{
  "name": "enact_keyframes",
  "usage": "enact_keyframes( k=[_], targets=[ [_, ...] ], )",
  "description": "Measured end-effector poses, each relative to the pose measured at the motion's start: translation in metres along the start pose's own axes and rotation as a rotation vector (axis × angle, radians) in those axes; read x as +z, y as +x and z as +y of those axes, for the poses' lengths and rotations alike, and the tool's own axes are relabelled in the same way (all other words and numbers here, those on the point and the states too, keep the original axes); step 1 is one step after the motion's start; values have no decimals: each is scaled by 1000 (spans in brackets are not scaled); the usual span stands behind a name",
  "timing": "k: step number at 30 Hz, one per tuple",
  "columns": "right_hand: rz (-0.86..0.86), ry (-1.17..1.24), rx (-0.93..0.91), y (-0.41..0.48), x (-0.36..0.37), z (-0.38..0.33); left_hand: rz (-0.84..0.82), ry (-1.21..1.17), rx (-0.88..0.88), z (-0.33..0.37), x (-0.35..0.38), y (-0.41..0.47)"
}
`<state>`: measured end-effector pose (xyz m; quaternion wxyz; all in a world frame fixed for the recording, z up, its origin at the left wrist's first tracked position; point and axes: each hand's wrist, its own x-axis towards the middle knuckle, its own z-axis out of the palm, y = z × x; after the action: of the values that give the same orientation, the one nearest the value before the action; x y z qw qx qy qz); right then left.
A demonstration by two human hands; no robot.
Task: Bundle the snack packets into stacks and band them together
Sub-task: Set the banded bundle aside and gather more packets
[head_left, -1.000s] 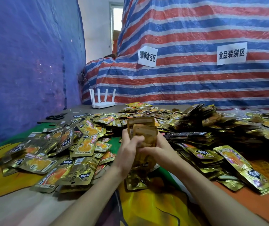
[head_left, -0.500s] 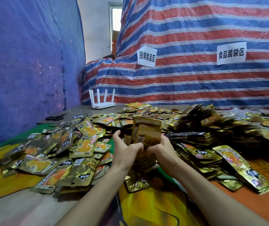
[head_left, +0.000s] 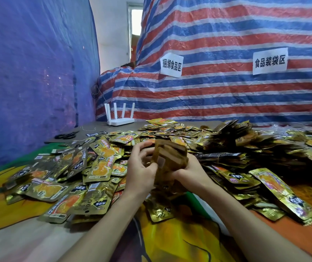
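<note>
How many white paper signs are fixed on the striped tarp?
2. One white sign is on the striped tarp, up and right of the router; the other sign is further right. More may lie outside the view.

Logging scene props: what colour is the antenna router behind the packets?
The router is white; head view shows it best.

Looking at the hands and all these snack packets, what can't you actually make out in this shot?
Head view only.
Held stack: motion blur; packet count and any band unclear.
Right hand: fingertips hidden behind the stack.
Dark heap: shadow; banded or loose, cannot tell.
Scissors: small, dim.
Table: right side cut off by the frame edge.
</note>
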<state>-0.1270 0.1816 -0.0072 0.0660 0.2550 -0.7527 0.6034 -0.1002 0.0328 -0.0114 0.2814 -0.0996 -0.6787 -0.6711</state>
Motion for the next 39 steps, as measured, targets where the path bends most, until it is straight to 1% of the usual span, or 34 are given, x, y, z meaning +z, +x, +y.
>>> enact_keyframes(
  k=[2, 3, 5, 8, 10, 13, 16, 19, 22, 24, 26, 30, 32, 34, 36, 39],
  targets=[
    [2, 74, 3, -2, 4, -3, -46, -57, 43, 4, 2, -3],
    [32, 122, 12, -3, 7, -4, -76, -86, 28, 5, 3, -3],
    [122, 194, 25, -5, 13, -2, -162, -113, -65, 1, 6, -4],
    [234, 302, 36, -6, 20, 1, -284, -13, -207, -6, 13, -9],
    [285, 371, 37, -4, 19, 2, -293, 34, -217, -9, 16, -10],
    [309, 481, 3, -4, 18, 1, -310, 9, -200, -13, 16, -9],
    [304, 560, 4, -8, 19, 2, -247, 132, -90, -14, 14, -8],
    [318, 505, 0, -7, 22, -1, -154, 157, -40, -11, 11, -7],
    [345, 435, 25, -5, 26, -6, -121, 154, -54, -12, 8, -4],
    [308, 403, 55, -4, 27, -6, -128, 115, -61, -14, 7, -3],
    [269, 413, 95, -3, 28, -8, -194, 85, -53, -14, 6, -2],
    [209, 505, 119, -2, 27, -10, -389, 92, -20, -13, 9, -3],
    [188, 524, 112, -3, 25, -13, -419, 99, -33, -13, 11, -4],
    [234, 511, 51, -1, 22, -14, -372, 105, -58, -13, 13, -6],
    [293, 460, -75, -2, 17, -16, -291, 108, -84, -12, 15, -7],
    [232, 337, -230, -4, 8, -18, -236, 60, -148, -11, 12, -6]
  ],
)
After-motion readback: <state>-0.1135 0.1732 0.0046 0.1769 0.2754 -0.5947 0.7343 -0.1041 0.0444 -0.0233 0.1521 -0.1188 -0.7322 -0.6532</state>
